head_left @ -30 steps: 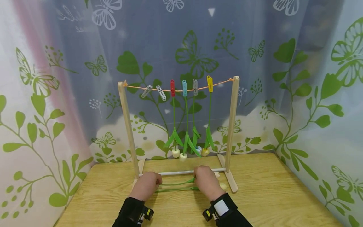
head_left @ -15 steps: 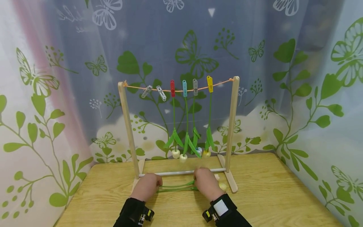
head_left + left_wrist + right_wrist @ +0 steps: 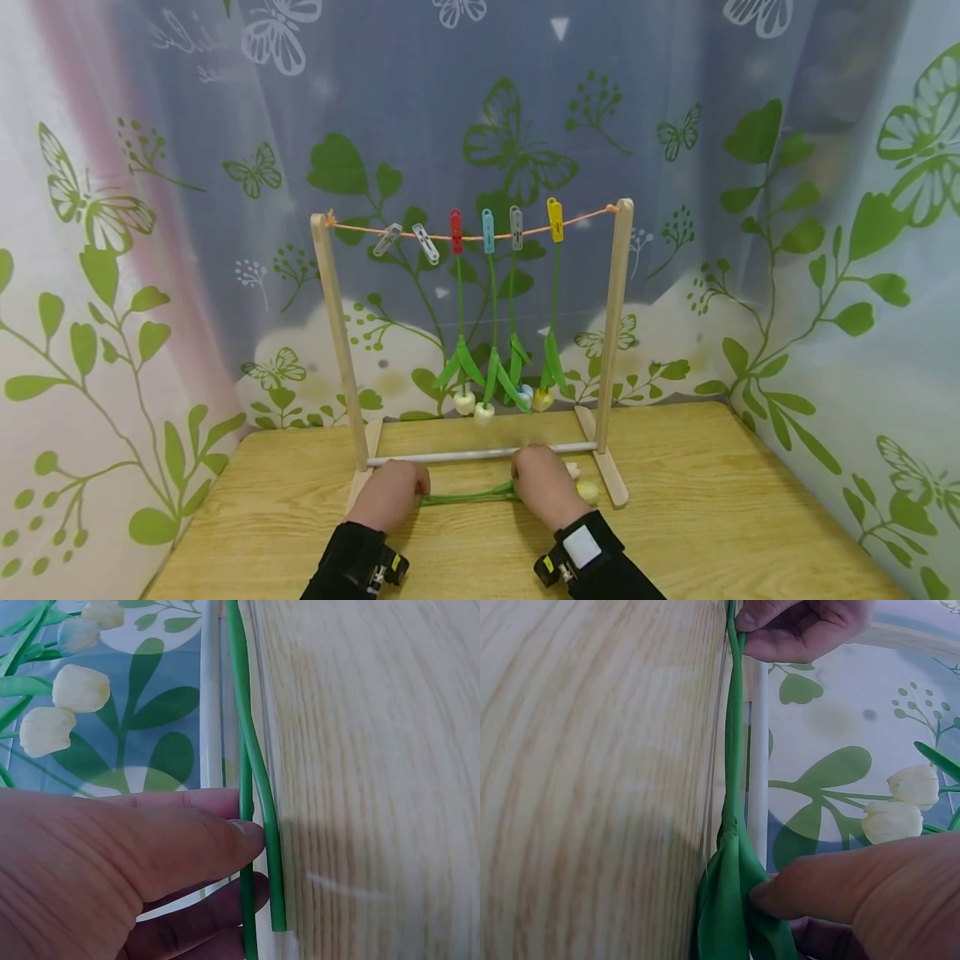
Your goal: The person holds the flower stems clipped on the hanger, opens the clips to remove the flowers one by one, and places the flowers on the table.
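Two artificial tulips (image 3: 467,498) lie lengthwise low over the table, their green stems side by side. My left hand (image 3: 390,496) pinches at the stem ends; in the left wrist view one stem (image 3: 246,900) passes between thumb and fingers, and the other (image 3: 276,892) lies against the thumb tip. At the leafy part my right hand (image 3: 547,487) grips the green leaves (image 3: 724,896) between thumb and fingers. A yellow flower head (image 3: 588,493) and a paler one (image 3: 573,469) show beyond the right hand; the part inside that hand is hidden.
Behind the hands stands a wooden frame (image 3: 615,317) with a white bottom bar (image 3: 450,457). Several tulips (image 3: 464,404) hang upside down from clothespins (image 3: 456,232) on its orange cord. Two clothespins (image 3: 426,244) at the left hold nothing. A patterned curtain (image 3: 645,100) surrounds the wooden table (image 3: 712,500).
The two stems, apart a second ago, now lie close together between the hands. Both hands have stayed in nearly the same place.
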Demonstrator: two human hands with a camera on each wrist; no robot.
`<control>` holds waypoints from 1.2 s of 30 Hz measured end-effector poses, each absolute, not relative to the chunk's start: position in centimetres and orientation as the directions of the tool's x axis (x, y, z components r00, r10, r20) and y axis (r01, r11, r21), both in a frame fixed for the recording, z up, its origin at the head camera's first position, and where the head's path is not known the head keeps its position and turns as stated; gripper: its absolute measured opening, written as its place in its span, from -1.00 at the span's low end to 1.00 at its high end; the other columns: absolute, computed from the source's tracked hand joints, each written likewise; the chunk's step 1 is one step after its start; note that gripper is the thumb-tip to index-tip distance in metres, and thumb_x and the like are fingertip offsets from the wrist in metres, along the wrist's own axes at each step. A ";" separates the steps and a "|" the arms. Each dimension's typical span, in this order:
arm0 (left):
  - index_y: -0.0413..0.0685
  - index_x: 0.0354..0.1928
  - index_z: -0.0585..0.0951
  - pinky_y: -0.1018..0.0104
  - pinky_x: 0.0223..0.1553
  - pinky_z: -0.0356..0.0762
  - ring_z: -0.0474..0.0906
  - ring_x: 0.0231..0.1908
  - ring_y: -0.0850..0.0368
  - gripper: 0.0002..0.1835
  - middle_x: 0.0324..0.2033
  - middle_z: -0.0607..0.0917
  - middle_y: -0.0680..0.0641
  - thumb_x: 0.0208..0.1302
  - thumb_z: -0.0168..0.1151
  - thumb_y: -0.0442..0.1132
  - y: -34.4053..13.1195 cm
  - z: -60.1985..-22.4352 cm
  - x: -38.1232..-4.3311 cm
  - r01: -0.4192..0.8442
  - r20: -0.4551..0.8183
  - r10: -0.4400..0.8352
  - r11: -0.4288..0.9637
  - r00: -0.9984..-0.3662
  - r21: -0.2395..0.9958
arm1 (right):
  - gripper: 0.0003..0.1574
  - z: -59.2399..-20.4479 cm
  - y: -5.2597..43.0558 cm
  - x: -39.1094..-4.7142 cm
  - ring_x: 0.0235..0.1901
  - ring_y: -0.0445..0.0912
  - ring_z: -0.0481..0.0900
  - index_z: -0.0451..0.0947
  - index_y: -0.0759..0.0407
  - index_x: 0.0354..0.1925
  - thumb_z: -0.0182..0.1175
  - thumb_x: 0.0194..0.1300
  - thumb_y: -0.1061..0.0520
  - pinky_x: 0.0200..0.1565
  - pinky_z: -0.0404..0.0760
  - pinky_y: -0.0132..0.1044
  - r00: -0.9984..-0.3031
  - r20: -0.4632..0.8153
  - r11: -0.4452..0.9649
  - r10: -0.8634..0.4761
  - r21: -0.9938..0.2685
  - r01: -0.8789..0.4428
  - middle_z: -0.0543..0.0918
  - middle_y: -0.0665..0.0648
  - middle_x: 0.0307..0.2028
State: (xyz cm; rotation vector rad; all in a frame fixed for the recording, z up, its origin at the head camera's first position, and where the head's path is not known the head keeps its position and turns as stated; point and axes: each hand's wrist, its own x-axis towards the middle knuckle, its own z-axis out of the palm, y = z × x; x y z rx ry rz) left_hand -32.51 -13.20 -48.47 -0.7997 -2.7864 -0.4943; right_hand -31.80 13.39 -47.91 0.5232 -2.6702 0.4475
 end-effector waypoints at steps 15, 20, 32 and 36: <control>-0.07 -0.43 0.79 0.19 -0.35 0.72 0.72 -0.37 0.09 -0.79 -0.46 0.77 0.03 0.25 0.37 -0.52 -13.3 -48.6 -32.7 0.515 0.251 0.452 0.790 -0.856 0.334 | -0.57 -48.3 13.4 -31.7 -0.65 -0.20 0.37 0.52 0.06 -0.76 0.32 -0.04 0.50 -0.60 0.36 -0.34 -0.872 0.396 0.882 -0.288 -0.244 -0.402 0.49 -0.10 -0.73; -0.05 -0.41 0.79 0.18 -0.32 0.74 0.73 -0.34 0.07 -0.78 -0.43 0.77 0.03 0.28 0.35 -0.51 -13.3 -48.6 -32.7 0.509 0.238 0.451 0.788 -0.860 0.346 | -0.46 -48.4 13.4 -31.9 -0.66 -0.20 0.12 0.36 0.03 -0.80 0.28 -0.02 0.53 -0.58 0.10 -0.37 -0.873 0.390 0.877 -0.293 -0.254 -0.408 0.22 -0.15 -0.77; -0.07 -0.43 0.77 0.18 -0.31 0.70 0.66 -0.37 0.13 -0.71 -0.45 0.74 0.03 0.30 0.22 -0.57 -13.1 -48.5 -32.6 0.490 0.210 0.442 0.778 -0.872 0.394 | -0.46 -48.7 13.3 -32.1 -0.64 -0.19 0.09 0.34 0.04 -0.79 0.26 -0.02 0.54 -0.58 0.01 -0.37 -0.890 0.362 0.882 -0.278 -0.270 -0.386 0.20 -0.14 -0.75; -0.04 -0.43 0.76 0.20 -0.31 0.68 0.62 -0.39 0.18 -0.69 -0.47 0.71 0.05 0.31 0.20 -0.57 -13.1 -48.4 -32.6 0.482 0.207 0.436 0.779 -0.876 0.401 | -0.48 -48.7 13.3 -32.1 -0.64 -0.19 0.14 0.38 0.04 -0.79 0.27 -0.03 0.53 -0.58 0.07 -0.38 -0.890 0.360 0.886 -0.278 -0.263 -0.383 0.28 -0.14 -0.75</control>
